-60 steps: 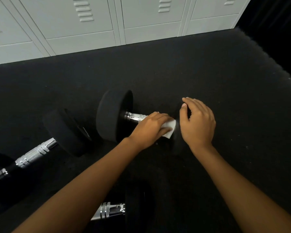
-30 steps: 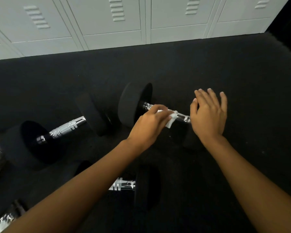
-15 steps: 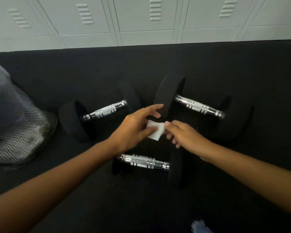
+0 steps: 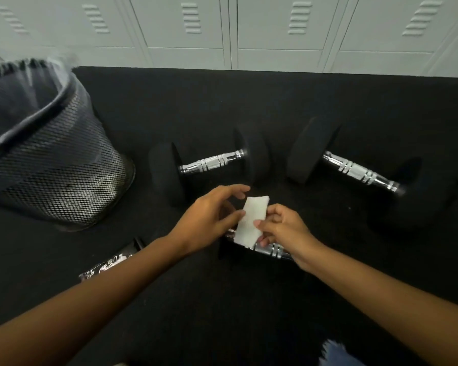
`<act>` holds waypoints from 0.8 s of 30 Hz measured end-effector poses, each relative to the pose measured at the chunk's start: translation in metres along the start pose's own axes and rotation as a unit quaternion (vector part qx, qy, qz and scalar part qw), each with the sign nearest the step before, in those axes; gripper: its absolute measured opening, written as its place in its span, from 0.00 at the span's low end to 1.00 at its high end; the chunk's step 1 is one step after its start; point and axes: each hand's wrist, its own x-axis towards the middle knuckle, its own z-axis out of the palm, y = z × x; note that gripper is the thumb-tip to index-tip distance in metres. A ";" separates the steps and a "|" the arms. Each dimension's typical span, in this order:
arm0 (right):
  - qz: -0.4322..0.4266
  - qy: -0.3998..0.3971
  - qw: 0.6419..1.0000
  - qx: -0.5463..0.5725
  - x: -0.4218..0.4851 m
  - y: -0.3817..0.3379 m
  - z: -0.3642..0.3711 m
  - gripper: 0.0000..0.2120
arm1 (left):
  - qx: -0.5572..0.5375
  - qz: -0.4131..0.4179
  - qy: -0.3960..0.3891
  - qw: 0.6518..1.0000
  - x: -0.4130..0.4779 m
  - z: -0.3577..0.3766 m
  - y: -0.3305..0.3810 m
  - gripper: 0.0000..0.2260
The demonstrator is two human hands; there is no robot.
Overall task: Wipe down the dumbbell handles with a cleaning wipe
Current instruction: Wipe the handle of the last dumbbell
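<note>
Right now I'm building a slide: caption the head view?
Left hand and right hand hold a white wipe over a dumbbell handle.

**Surface materials and finishes**

The handle of the middle dumbbell (image 4: 212, 162) and the handle of the right dumbbell (image 4: 360, 171) are bright polished metal, glossy, with grooved rings. The dumbbell heads (image 4: 254, 154) are matt black (rubber-like, without sheen). The wipe (image 4: 250, 220) is white, matt and soft, like cloth or paper. The floor mat (image 4: 222, 299) is black, dull and finely rough. The bin (image 4: 64, 175) is dark metal mesh with a thin, faintly glossy plastic liner (image 4: 19, 96). The lockers (image 4: 275, 35) are smooth, pale painted metal.
</note>
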 end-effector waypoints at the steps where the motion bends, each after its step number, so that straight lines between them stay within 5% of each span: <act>1: -0.010 0.012 0.999 -0.041 0.002 0.007 0.003 0.11 | 0.022 -0.005 0.031 0.999 0.000 -0.002 -0.005 0.16; 10: -0.165 0.076 0.954 -0.238 0.015 0.037 0.036 0.20 | 0.105 -0.069 0.111 0.986 0.008 0.030 -0.037 0.11; 13: -0.228 0.111 0.896 -0.365 0.016 0.041 0.039 0.17 | 0.100 -0.095 0.095 0.986 0.006 0.041 -0.042 0.13; 17: -0.321 0.171 0.765 -0.531 0.024 0.052 0.039 0.08 | 0.071 -0.137 0.107 0.982 0.005 0.047 -0.040 0.14; 24: -0.370 0.166 0.733 -0.547 0.024 0.064 0.040 0.09 | 0.073 -0.150 0.159 0.973 0.002 0.055 -0.046 0.13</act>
